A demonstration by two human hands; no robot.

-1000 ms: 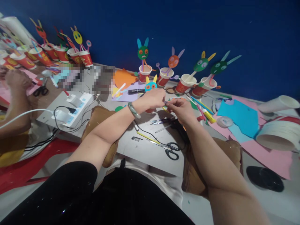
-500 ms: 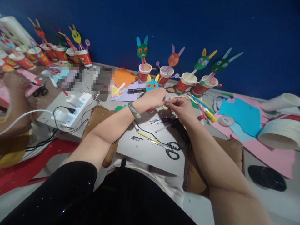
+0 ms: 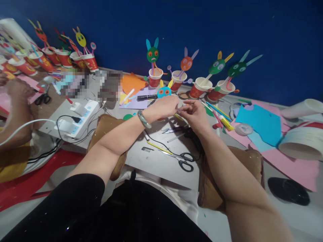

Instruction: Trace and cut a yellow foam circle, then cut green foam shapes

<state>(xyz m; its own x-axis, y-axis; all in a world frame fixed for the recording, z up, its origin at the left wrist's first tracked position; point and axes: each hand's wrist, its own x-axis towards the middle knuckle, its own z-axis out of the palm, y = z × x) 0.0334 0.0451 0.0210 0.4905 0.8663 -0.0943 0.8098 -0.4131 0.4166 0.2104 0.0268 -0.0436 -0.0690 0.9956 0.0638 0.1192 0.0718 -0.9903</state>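
My left hand [image 3: 168,106], with a bangle at the wrist, is closed with its fingertips turned toward the right hand; what it holds is hidden. My right hand [image 3: 195,116] pinches close beside it, and a tiny purplish bit shows at the fingertips, too small to name. Just behind the left hand stands a blue paper face [image 3: 164,92] with yellow ears and orange eyes; what lies below it is mostly covered. Nearer me lie black-handled scissors [image 3: 186,162], a yellow strip [image 3: 161,148] and a dark tool with a cable [image 3: 194,137], partly under my right forearm.
Along the blue wall stand red paper cups [image 3: 155,80] with paper-faced figures. A power strip [image 3: 84,117] lies at the left, beside a co-worker's arm [image 3: 19,104]. Blue paper [image 3: 261,122], tape [image 3: 243,129] and a white roll [image 3: 302,143] are at the right. Brown cushions [image 3: 106,131] flank me.
My right hand's fingers have lifted and spread a little near the left fingertips. The left hand stays nearly in place. The co-worker's hand at the left has shifted slightly.
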